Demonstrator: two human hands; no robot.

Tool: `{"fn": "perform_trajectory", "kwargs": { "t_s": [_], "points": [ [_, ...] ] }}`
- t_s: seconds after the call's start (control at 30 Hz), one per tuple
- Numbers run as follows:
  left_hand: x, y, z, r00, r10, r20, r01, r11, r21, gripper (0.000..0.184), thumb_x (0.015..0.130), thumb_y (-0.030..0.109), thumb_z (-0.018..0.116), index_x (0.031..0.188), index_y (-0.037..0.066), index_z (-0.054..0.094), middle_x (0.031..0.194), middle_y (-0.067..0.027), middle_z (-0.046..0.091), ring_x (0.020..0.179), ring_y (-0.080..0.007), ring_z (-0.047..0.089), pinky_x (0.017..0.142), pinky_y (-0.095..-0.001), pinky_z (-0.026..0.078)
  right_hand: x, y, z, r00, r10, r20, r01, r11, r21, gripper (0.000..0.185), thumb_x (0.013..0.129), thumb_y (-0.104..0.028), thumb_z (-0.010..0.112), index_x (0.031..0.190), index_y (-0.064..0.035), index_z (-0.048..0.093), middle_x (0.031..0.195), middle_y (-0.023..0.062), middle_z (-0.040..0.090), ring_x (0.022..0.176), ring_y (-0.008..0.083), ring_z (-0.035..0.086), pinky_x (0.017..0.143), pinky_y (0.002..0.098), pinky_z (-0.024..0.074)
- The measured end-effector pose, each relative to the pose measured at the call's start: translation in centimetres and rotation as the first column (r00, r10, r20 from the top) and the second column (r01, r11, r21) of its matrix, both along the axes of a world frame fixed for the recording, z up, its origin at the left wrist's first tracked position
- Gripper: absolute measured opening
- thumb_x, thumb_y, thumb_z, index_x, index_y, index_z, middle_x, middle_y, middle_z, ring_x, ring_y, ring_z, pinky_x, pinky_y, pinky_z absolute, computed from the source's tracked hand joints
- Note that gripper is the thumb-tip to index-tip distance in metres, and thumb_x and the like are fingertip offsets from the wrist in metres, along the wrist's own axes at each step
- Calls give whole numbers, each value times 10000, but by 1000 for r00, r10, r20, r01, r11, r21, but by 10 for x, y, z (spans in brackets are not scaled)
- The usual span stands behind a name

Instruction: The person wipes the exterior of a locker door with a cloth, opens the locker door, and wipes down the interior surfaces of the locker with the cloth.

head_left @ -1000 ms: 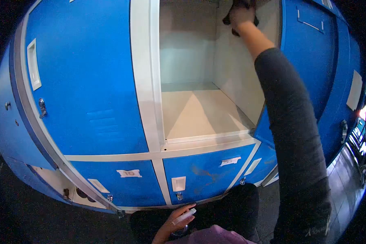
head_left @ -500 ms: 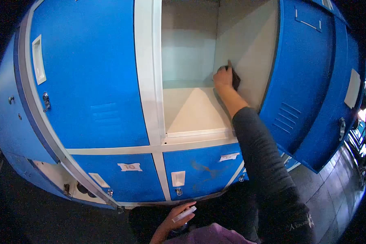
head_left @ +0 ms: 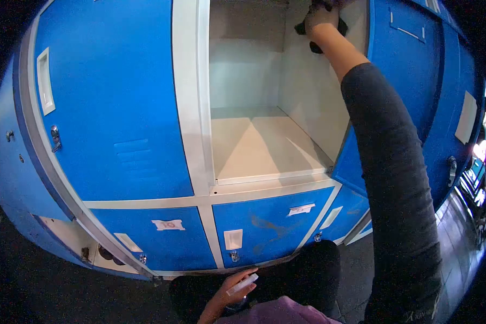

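My right hand (head_left: 319, 19) is raised high inside the open locker (head_left: 254, 129), closed on a dark cloth (head_left: 315, 47) against its pale right-hand wall. Edges of the cloth stick out around the fingers, which show only partly near the top of the view. Low down, over my lap, my left hand (head_left: 233, 289) grips a small white flat piece (head_left: 242, 284), whose kind I cannot make out. Bare shelf floor shows below my right arm.
The locker's blue door (head_left: 405, 86) stands swung out to the right, partly behind my sleeve. A closed blue door (head_left: 108, 97) is on the left. Smaller numbered doors (head_left: 272, 221) run below. At lower left, a compartment (head_left: 110, 259) stands open with dark items inside.
My right hand and the dark cloth have moved up along the locker's right wall, from near the shelf floor to the top of the view. My left hand stays in place.
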State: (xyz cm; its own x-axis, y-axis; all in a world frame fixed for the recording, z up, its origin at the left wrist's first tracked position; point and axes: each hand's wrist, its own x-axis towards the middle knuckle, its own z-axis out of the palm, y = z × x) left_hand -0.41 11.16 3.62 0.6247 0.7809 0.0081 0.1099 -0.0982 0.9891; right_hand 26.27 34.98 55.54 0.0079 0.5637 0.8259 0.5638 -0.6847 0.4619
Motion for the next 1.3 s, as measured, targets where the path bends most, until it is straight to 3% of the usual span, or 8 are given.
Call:
{"fn": "perform_trajectory", "kwargs": {
  "t_s": [0.07, 0.13, 0.5, 0.63, 0.87, 0.97, 1.07, 1.3],
  "points": [
    [2, 1, -4, 1000, -2, 22, 1, 998, 57, 479, 845, 252, 615, 1274, 99, 467, 955, -103, 579, 802, -153, 556, 712, -280, 454, -27, -35, -6, 990, -4, -144, -27, 975, -219, 644, 813, -455, 506, 1325, -78, 402, 1411, 105, 312, 1334, 237, 219, 1087, 498, 40],
    [2, 5, -17, 999, 0, 55, -17, 948, 317, 478, 844, 246, 618, 1273, 97, 469, 969, -105, 582, 808, -156, 559, 713, -282, 455, -5, 7, -33, 1000, 4, -4, -5, 995, -95, 364, 882, -266, 429, 1212, -168, 548, 1376, 0, 384, 1294, 187, 300, 1039, 621, 74],
    [-4, -11, 3, 1000, -3, 26, -2, 985, 175, 478, 844, 239, 617, 1277, 104, 465, 924, -94, 583, 812, -157, 553, 721, -294, 452, -3, 37, -195, 985, 133, -106, -163, 917, -363, 284, 864, -246, 447, 1062, -188, 641, 1200, 17, 537, 1221, 194, 389, 1050, 622, 35],
    [-5, -7, -16, 998, -19, 67, -7, 933, 361, 487, 848, 259, 610, 1284, 105, 457, 925, -94, 585, 816, -160, 551, 734, -301, 448, -4, 32, -166, 990, 94, -108, -126, 929, -349, 267, 846, -240, 488, 1053, -190, 648, 1253, 9, 499, 1252, 196, 354, 1045, 624, 56],
    [-5, -1, -18, 1000, 6, 14, -9, 970, 242, 488, 850, 283, 605, 1281, 104, 460, 979, -102, 590, 836, -163, 556, 753, -303, 450, 7, 20, -30, 996, 53, 76, -56, 998, 39, 326, 851, -253, 476, 1148, -182, 589, 1307, 20, 427, 1220, 211, 361, 1044, 597, 127],
    [-4, 5, -18, 1000, 1, 23, -5, 981, 194, 476, 848, 261, 610, 1274, 103, 467, 997, -106, 591, 848, -161, 564, 743, -300, 459, -4, 7, -4, 999, 5, -50, -4, 1000, 26, 709, 800, -472, 523, 1355, -66, 349, 1430, 88, 287, 1336, 259, 214, 1090, 463, 80],
    [-4, 8, -9, 1000, 6, 9, -7, 989, 150, 470, 845, 239, 616, 1272, 105, 471, 1005, -107, 590, 851, -159, 571, 731, -298, 465, 10, 29, -45, 988, 27, 149, -31, 999, 25, 347, 855, -240, 465, 1172, -150, 575, 1292, 34, 436, 1204, 211, 373, 1054, 581, 95],
    [-9, -1, -9, 1000, -5, -11, 5, 1000, 21, 476, 848, 243, 614, 1279, 109, 462, 991, -107, 590, 835, -164, 571, 730, -302, 469, 42, 138, -221, 993, 110, -36, -114, 980, -160, 419, 871, -174, 392, 1267, -68, 480, 1364, 65, 408, 1264, 171, 352, 1091, 518, 17]
  ]
}}
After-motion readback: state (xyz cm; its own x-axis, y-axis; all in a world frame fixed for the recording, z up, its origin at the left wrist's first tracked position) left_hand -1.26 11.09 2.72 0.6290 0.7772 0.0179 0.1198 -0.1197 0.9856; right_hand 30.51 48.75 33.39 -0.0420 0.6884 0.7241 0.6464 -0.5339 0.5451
